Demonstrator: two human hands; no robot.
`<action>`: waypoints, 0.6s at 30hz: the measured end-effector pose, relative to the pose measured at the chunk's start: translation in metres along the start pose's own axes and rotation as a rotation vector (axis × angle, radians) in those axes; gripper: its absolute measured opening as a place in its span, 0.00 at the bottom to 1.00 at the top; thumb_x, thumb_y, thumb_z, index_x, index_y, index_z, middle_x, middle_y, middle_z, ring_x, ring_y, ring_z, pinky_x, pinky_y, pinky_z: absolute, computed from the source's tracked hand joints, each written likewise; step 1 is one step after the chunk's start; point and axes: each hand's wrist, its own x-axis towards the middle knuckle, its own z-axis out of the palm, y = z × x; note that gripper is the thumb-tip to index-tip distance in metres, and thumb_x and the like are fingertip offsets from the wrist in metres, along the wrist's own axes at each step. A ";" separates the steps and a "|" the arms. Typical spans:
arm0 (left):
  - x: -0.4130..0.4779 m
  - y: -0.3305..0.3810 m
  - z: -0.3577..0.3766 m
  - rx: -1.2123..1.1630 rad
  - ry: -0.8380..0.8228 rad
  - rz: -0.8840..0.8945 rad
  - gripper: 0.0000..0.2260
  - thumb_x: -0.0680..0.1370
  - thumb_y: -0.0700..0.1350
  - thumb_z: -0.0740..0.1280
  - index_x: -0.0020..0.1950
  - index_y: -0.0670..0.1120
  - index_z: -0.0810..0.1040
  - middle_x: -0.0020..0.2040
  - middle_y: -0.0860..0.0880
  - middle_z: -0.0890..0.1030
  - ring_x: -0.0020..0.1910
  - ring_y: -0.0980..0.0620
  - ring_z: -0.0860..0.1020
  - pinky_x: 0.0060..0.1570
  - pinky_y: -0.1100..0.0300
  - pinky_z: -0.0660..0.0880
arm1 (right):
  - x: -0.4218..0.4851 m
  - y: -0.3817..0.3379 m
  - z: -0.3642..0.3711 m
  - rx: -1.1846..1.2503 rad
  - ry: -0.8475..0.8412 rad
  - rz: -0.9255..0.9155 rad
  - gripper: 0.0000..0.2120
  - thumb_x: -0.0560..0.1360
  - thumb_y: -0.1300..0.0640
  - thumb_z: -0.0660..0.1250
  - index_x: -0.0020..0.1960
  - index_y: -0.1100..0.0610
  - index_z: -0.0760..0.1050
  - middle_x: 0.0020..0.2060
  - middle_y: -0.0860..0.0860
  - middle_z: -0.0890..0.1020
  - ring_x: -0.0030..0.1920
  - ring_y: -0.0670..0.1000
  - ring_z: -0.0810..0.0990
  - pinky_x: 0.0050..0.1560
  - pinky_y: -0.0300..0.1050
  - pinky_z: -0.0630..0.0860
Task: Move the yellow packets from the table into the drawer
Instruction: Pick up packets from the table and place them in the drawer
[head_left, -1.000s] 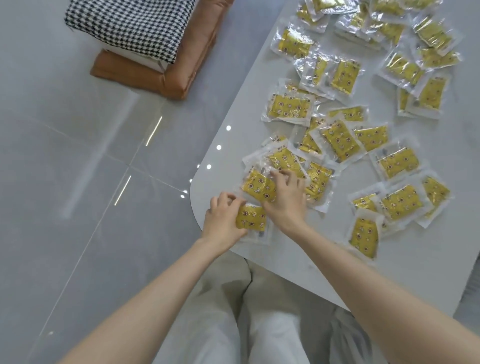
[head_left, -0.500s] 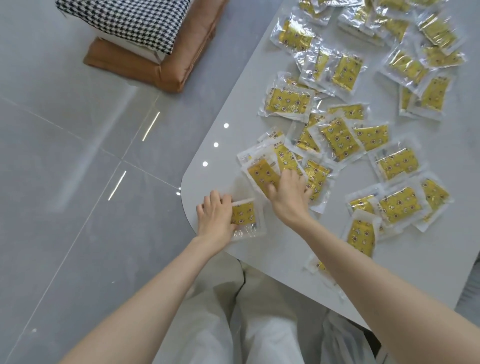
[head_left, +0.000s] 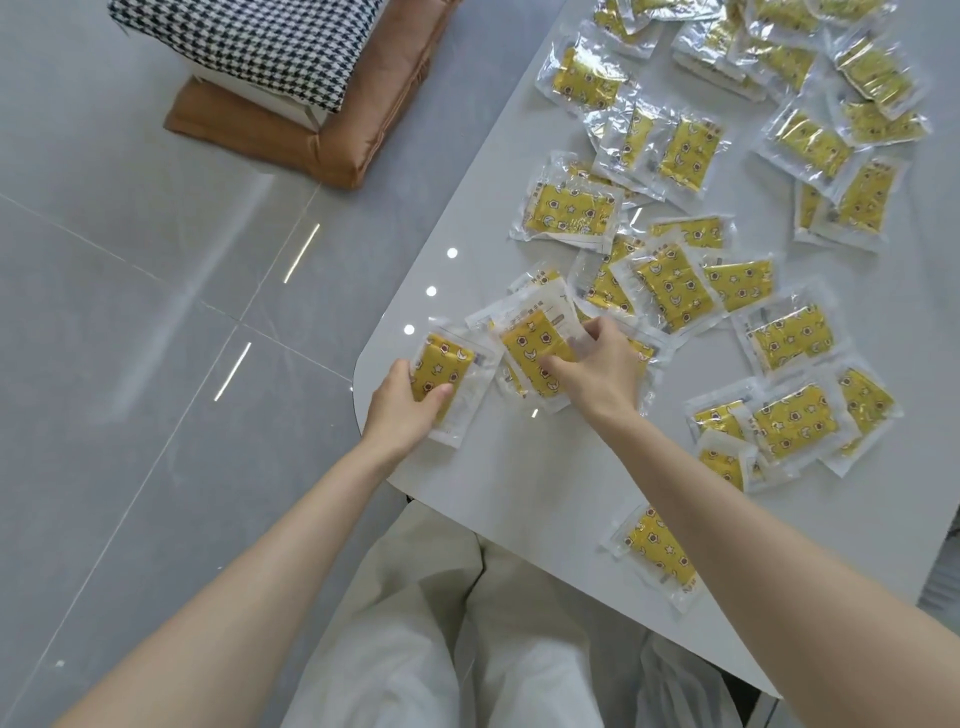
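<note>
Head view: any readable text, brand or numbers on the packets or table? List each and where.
Nothing can be read outright.
Second packet, gripped by the right hand: small dark print along its clear top edge, too blurred to read.
Corner packet, held by the left hand: star, moon and flower pictures only, no words visible.
Other packets: any print too small.
Table: none.

My left hand (head_left: 402, 410) grips one yellow packet (head_left: 441, 371) at the tabletop (head_left: 519, 478) corner, thumb on top. My right hand (head_left: 597, 371) pinches a second packet (head_left: 530, 353) in the overlapping pile just beside it. Many more packets (head_left: 795, 421) lie scattered across the tabletop. On the floor (head_left: 130, 312): houndstooth cushion (head_left: 260, 41) on a brown cushion (head_left: 311, 140).
</note>
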 end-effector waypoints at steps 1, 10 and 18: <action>0.000 0.002 0.000 -0.020 0.014 0.003 0.10 0.77 0.48 0.66 0.52 0.43 0.70 0.48 0.47 0.77 0.47 0.46 0.75 0.45 0.54 0.72 | -0.002 0.000 0.000 -0.015 0.009 -0.027 0.19 0.65 0.53 0.76 0.47 0.53 0.68 0.45 0.48 0.77 0.48 0.54 0.77 0.46 0.53 0.76; -0.038 0.031 -0.029 -0.178 0.004 0.058 0.11 0.77 0.45 0.67 0.55 0.41 0.71 0.53 0.45 0.81 0.53 0.46 0.80 0.56 0.46 0.76 | -0.035 -0.015 -0.030 0.146 -0.127 0.009 0.23 0.69 0.60 0.74 0.53 0.55 0.61 0.42 0.45 0.74 0.46 0.54 0.77 0.45 0.53 0.76; -0.097 0.105 -0.095 -0.402 0.090 0.145 0.07 0.80 0.43 0.63 0.58 0.47 0.71 0.55 0.50 0.80 0.50 0.53 0.80 0.47 0.63 0.76 | -0.075 -0.094 -0.118 0.475 -0.187 -0.036 0.13 0.71 0.59 0.73 0.54 0.55 0.76 0.48 0.53 0.83 0.47 0.51 0.83 0.42 0.41 0.77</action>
